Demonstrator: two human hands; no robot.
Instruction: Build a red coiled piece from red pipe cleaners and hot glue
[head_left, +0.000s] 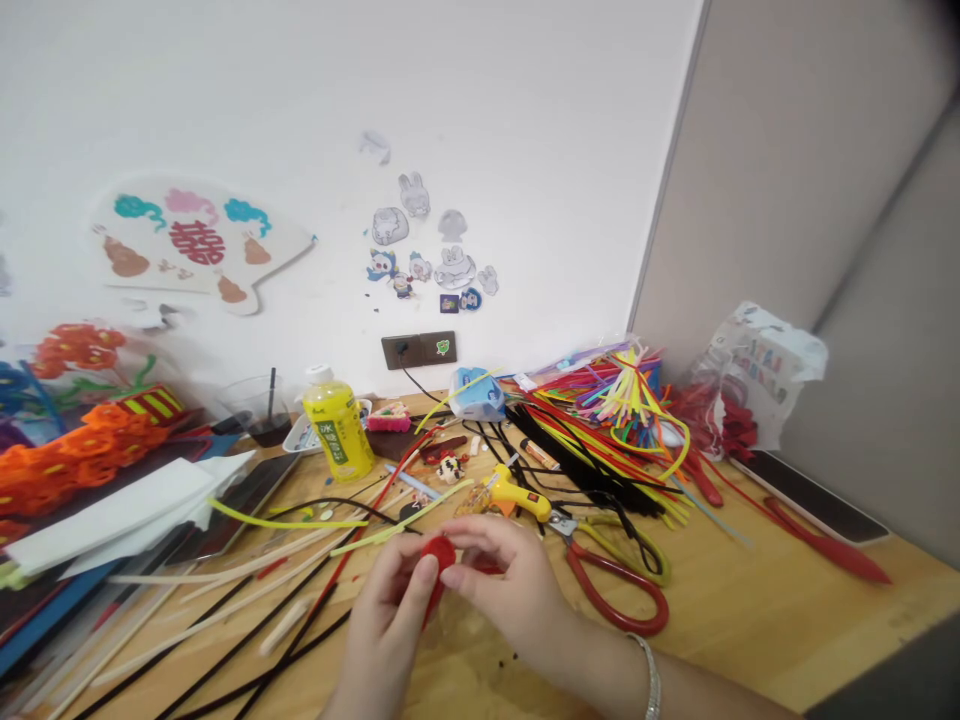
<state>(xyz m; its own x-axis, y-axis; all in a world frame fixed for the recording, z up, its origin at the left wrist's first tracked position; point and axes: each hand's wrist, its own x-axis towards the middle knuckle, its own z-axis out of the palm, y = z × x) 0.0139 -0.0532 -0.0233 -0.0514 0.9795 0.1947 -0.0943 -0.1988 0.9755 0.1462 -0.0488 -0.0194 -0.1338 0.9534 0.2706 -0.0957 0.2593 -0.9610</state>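
Both my hands meet low in the middle of the view over a wooden table [757, 620]. My left hand [386, 625] and my right hand [506, 585] pinch a small round red coil [437, 553] that looks like wound pipe cleaner. Fingers of both hands are closed on it. A silver bracelet [651, 675] circles my right wrist. Red-handled scissors [619, 590] lie just right of my right hand. A yellow glue gun [517, 495] rests just beyond my fingers.
A heap of coloured pipe cleaners [615, 415] lies at the back right, loose black and cream ones [247, 600] to the left. A yellow bottle [337, 425], a plastic cup [259, 410], orange pipe-cleaner flowers [67, 450] and a plastic bag [757, 365] stand around. Stickers dot the wall.
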